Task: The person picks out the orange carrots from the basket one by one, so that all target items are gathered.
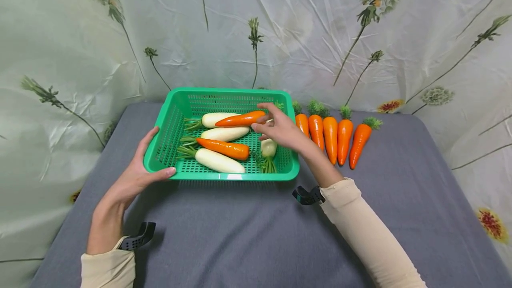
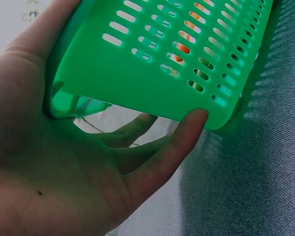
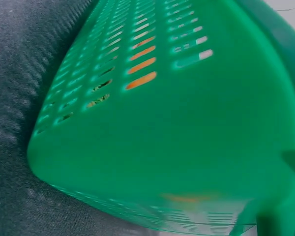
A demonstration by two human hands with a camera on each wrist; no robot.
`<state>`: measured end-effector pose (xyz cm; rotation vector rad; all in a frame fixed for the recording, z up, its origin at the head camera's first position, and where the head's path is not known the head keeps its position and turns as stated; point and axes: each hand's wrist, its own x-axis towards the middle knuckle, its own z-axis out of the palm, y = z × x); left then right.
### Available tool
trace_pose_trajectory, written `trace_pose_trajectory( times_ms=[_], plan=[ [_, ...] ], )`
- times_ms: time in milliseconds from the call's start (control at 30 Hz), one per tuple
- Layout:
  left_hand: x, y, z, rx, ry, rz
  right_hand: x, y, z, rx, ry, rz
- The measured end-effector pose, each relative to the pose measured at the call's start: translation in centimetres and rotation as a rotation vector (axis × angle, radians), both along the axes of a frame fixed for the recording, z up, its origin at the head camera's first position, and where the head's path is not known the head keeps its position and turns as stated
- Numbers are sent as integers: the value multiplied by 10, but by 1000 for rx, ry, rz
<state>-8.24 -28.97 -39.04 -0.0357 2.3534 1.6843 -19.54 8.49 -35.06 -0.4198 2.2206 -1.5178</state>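
Clock positions are read from the basket's centre, twelve pointing away from the person.

Nearest, at between seven and eight o'clock, is a beige left sleeve (image 1: 108, 270) with a black wrist strap (image 1: 138, 238). The right sleeve (image 1: 368, 230) lies at four o'clock. Both are over a grey cloth (image 1: 224, 226).

The left hand (image 1: 136, 174) grips the corner of the green basket (image 1: 212, 176) at eight o'clock, thumb along the near rim, fingers against the outer wall. The basket sits on the cloth.

Inside, near side first: a white radish (image 1: 220, 160) at six o'clock, greens toward nine; an orange carrot (image 1: 224, 148) just beyond it, tip toward ten; a second radish (image 1: 269, 148) between three and four o'clock, greens toward the person.

Outside, at three o'clock, five carrots (image 1: 330, 139) lie in a row, greens away from the person.

Back inside, a third radish (image 1: 226, 134) lies near centre. The right hand (image 1: 283, 129), apart from the left, is at three o'clock, fingers at the thick end of another carrot (image 1: 236, 120); whether they pinch it cannot be told. A fourth radish (image 1: 212, 120) lies at twelve.

Farthest: a dandelion-print curtain (image 1: 224, 43).
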Motion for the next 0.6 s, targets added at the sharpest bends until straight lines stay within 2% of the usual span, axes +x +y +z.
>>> trace_pose_trajectory(
  times_ms=[300,467,600],
  plan=[
    [0,1,0,4,15,-1,-7,-6,1,-12,-93,10],
    [1,1,0,-4,10,0,-12,-12,-5,-16,-133,29],
    [2,1,0,-3,8,2,-15,-18,-12,64,-113,60]
  ],
)
